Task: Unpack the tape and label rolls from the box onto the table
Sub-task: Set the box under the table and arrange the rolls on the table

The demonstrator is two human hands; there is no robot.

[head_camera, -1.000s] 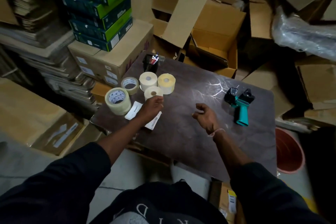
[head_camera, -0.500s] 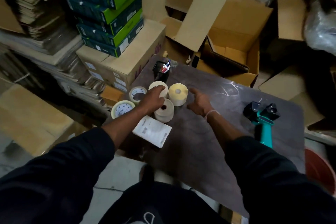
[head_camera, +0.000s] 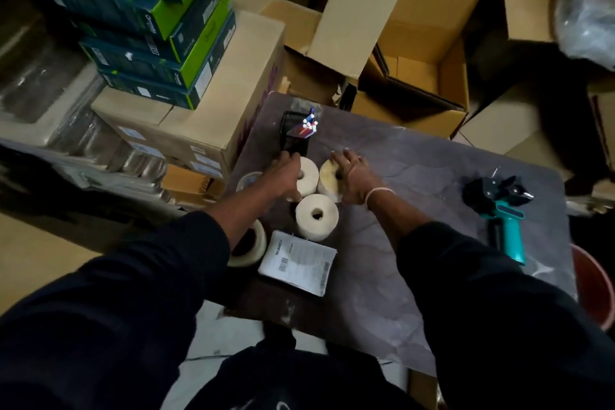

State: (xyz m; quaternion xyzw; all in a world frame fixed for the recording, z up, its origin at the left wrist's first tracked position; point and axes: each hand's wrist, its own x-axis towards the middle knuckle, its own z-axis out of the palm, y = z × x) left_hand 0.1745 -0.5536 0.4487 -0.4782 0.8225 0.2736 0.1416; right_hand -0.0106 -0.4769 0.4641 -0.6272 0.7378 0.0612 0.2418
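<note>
your left hand (head_camera: 285, 173) lies on the white label roll (head_camera: 307, 176) at the far left part of the dark table (head_camera: 416, 209), its fingers curved over the roll's top and left side, while your right hand (head_camera: 352, 176) lies over the yellowish label roll (head_camera: 327, 178) just beside it, fingers spread and fairly straight across its top; whether either hand truly grips its roll i cannot tell, as the backs of the hands hide the contact. these two rolls stand touching each other, and a third white label roll (head_camera: 316, 217) stands on end just in front of them, nearer to you, its core hole facing up. a small tape roll (head_camera: 248, 179) peeks out to the left of your left wrist, and a larger clear tape roll (head_camera: 248, 244) sits at the table's near left edge, partly hidden under your left forearm. a folded printed paper (head_camera: 298, 263) lies flat beside that large roll, just in front of the third label roll. behind your left hand stands a black pen holder (head_camera: 295, 136) with coloured pens. well apart on the right side of the table lies a teal-handled tape dispenser (head_camera: 502, 209). beyond the table's far edge an open cardboard box (head_camera: 416, 76) sits among other cartons, with green-and-blue boxes (head_camera: 149, 26) stacked at the left.
</note>
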